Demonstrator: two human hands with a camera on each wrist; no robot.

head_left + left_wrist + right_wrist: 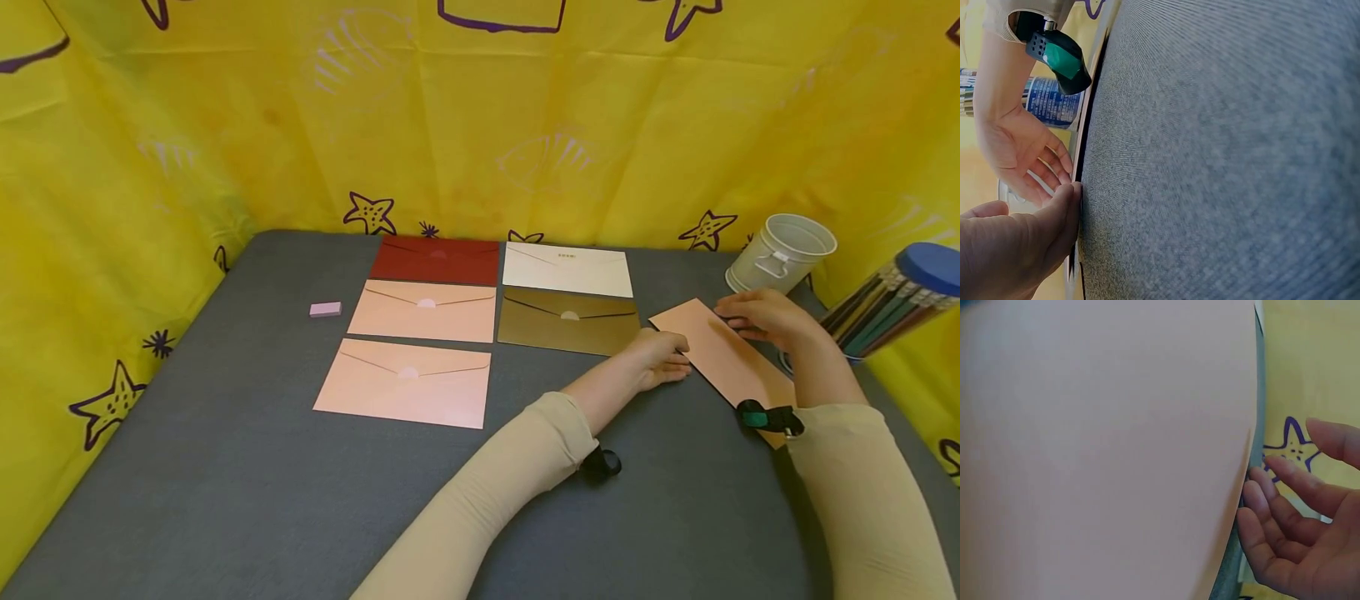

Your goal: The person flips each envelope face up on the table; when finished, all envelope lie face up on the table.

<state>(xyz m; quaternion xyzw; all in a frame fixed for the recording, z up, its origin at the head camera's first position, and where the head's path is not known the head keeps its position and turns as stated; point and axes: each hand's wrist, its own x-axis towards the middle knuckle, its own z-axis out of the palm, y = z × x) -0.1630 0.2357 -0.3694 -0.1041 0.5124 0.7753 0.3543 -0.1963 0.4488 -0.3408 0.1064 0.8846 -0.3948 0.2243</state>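
A peach envelope lies slanted at the right of the table, its plain side up. My left hand touches its left edge with the fingertips. In the left wrist view, the fingers of the left hand reach the envelope's thin edge, with the thumb apart from them. Along the opposite edge, my right hand has its relaxed fingers beside or touching the paper. The right wrist view shows the right hand with thumb raised away from the envelope; nothing is pinched there.
Left of the hands lie red, white, gold, upper peach and lower pink envelopes. A pink eraser is farther left. A white metal pail and a blue-lidded tub of pencils stand at right.
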